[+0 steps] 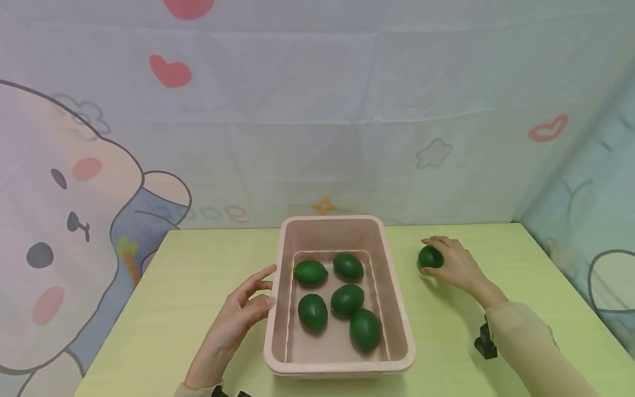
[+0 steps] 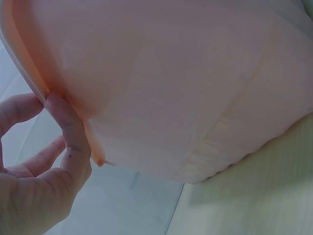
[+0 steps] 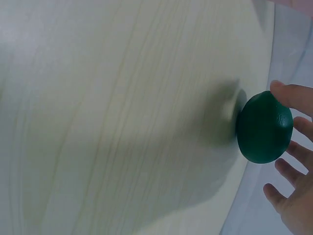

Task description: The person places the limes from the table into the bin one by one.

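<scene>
In the head view my right hand [image 1: 458,267] has thumb and fingers curved round a dark green lime [image 1: 430,258], right of the bin. The right wrist view shows the thumb against one end of this lime [image 3: 265,127], the other fingers partly behind it; it is at the tabletop. A pale pink plastic bin [image 1: 342,368] stands in the middle, several limes [image 1: 347,300] lying apart or side by side on its floor. At its left side, my left hand [image 1: 238,314] touches the rim with thumb and index fingertips, fingers loosely bent. The left wrist view shows these fingertips against the bin's outer edge [image 2: 146,98].
A pale yellow-green wood-grain table [image 1: 198,270] carries the bin and the lime. Behind it hangs a printed cloth [image 1: 307,82] with hearts and a cartoon bear, which continues along the right side. The bin's walls rise around the limes inside.
</scene>
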